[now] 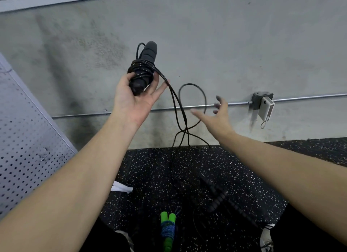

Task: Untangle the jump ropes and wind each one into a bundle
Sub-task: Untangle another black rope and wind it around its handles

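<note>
While the left hand [131,99] is raised palm-up near the middle of the frame, its grip is clasped around the lower end of the black handles [145,64], thumb on one side and fingers curled behind, with one finger pointing out to the right. Glossy black cord [141,68] is wound in several tight turns around the ribbed foam handles just above the fingers. From that coil the loose cord [187,109] falls to the lower right, makes an open loop in front of the grey concrete wall [244,45], crosses itself and drops to the speckled black rubber floor [159,167]. The right hand [216,116] reaches forward right of centre, fingers spread and blurred, its grip released and holding nothing; the loop hangs just beside its fingertips. At bottom centre a green-handled rope [168,227] lies bundled on the floor, wrapped in blue cord. To its right lie more black ribbed handles [218,197], dim against the floor.
</note>
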Motion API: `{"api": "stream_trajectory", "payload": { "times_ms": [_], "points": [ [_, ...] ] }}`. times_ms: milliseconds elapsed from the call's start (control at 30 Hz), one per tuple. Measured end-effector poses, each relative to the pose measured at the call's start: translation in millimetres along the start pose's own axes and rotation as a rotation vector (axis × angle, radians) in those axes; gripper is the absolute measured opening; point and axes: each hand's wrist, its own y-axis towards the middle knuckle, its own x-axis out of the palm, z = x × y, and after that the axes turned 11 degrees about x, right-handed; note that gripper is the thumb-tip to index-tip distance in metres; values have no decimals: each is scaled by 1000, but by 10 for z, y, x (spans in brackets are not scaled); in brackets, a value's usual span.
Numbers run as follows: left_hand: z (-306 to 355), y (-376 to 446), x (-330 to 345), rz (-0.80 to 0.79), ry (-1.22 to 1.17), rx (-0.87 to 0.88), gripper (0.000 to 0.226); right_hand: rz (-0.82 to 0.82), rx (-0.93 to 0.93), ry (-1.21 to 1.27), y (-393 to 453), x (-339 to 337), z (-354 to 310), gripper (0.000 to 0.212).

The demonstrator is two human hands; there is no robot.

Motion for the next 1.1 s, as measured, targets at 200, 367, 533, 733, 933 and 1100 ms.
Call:
{"api": "stream_trajectory", "payload": {
  "times_ms": [200, 367, 533, 733, 933, 1100],
  "points": [
    [89, -37, -4, 22, -28, 27, 22, -415, 171, 90, -21, 175, 257, 50],
    [238, -25, -59, 50, -84, 68, 25, -698, 91, -514, 86, 333, 513, 71],
    [324, 1, -121, 61, -89, 92, 26, -898, -20, -588, -143, 656, 295, 37],
    [488, 72, -332, 154, -115, 131, 38, -735, 125, -641, -69, 635, 353, 43],
    [768, 232, -539, 216, -172, 167, 31, -607, 462, -1496, 225, 8, 649, 46],
    [732, 272, -629, 250, -23, 114, 37, -547, 514, -1552, 484, -277, 943, 31]
  ]
}}
